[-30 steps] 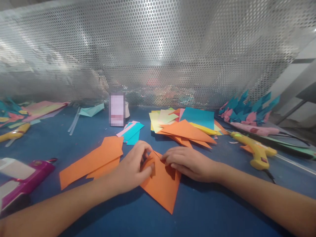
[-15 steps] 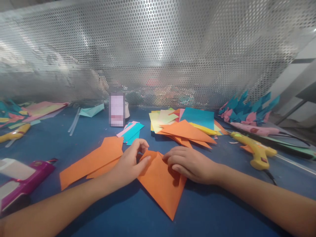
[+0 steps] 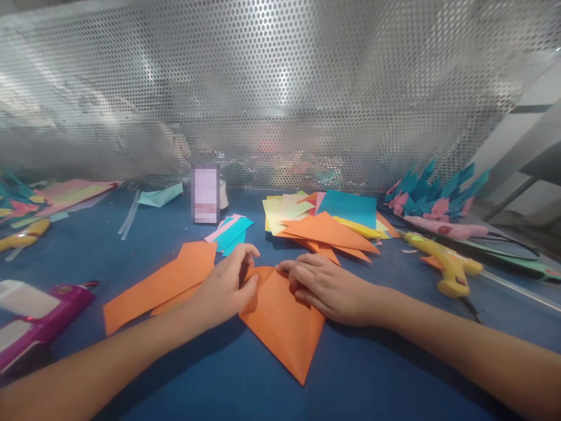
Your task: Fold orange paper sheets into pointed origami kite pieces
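A folded sheet of orange paper (image 3: pixel 284 333) lies on the blue table with one point toward me. At its left corner, my left hand (image 3: pixel 230 282) is closed on the paper, thumb on top and fingers curled at the far side. My right hand (image 3: pixel 326 287) is closed over the upper right part, its index fingertip at the middle of the top edge. The paper beneath the right fingers is hidden. Beside my left forearm are more orange paper pieces (image 3: pixel 166 280).
Stacked coloured papers (image 3: pixel 346 207) and orange folded pieces (image 3: pixel 333 231) lie beyond my hands. A phone (image 3: pixel 205 196) stands at the back. Yellow glue gun (image 3: pixel 453 269) and blue-pink paper shapes (image 3: pixel 433 193) are right; a magenta device (image 3: pixel 52 321) is left. Perforated metal (image 3: pixel 280 88) rises behind.
My right hand has shifted slightly left and up along the paper's top edge, its index finger now stretched toward the middle. My left hand stays at the left corner.
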